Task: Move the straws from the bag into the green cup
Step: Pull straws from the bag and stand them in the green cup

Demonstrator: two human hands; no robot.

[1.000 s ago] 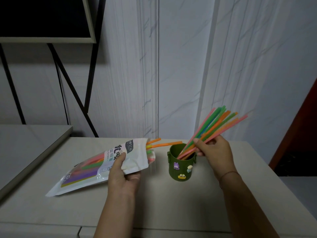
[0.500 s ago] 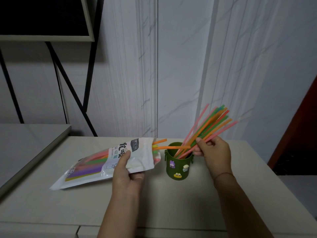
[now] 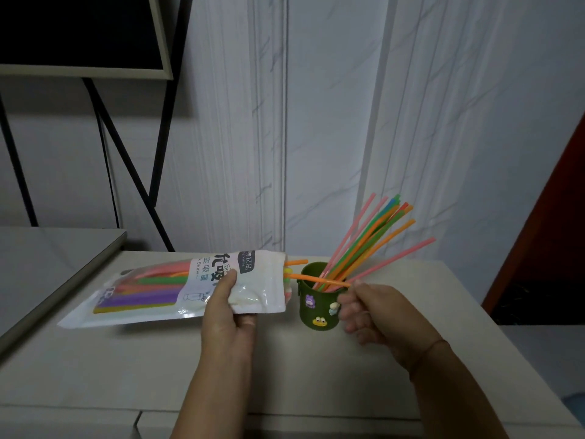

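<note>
A home room, it seems: marble-look wall panels (image 3: 332,122), a pale desk (image 3: 126,359), a framed dark screen (image 3: 79,30) on a black stand far left.

Dark green cup (image 3: 308,315) – pink, orange, green straws (image 3: 364,239) – white bag (image 3: 259,289)

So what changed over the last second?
The right hand let go of the bunch of straws, now leaning in the green cup, and dropped to the tip of an orange straw poking from the bag; its grip is blurred. The left hand keeps holding the bag; the cup stands where it was.
</note>
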